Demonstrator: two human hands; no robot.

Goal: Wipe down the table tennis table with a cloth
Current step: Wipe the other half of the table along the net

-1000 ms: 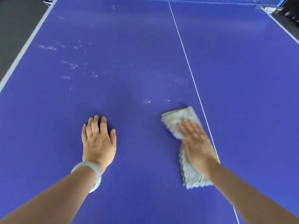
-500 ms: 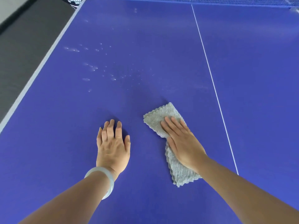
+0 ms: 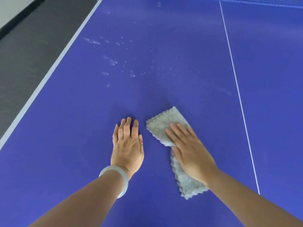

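Nearest, the right hand [image 3: 188, 149] presses flat, fingers straight, on a folded grey cloth [image 3: 164, 126] to rub the blue table [image 3: 180, 46]. Just beside it, the left hand [image 3: 127, 145] lies flat (probably bracing). Farther off, pale specks [image 3: 113, 61] await wiping.

Leftward passage for the cloth [image 3: 164, 125] is blocked by the left hand [image 3: 127, 148], which is laid flat on the counter [image 3: 180, 38] just beside it; only a narrow strip is seen between them. Ahead, open blue surface dotted with white specks [image 3: 114, 61] is offered up to the net [image 3: 262, 0]. Rightward, room is found across the white line [image 3: 236, 79].
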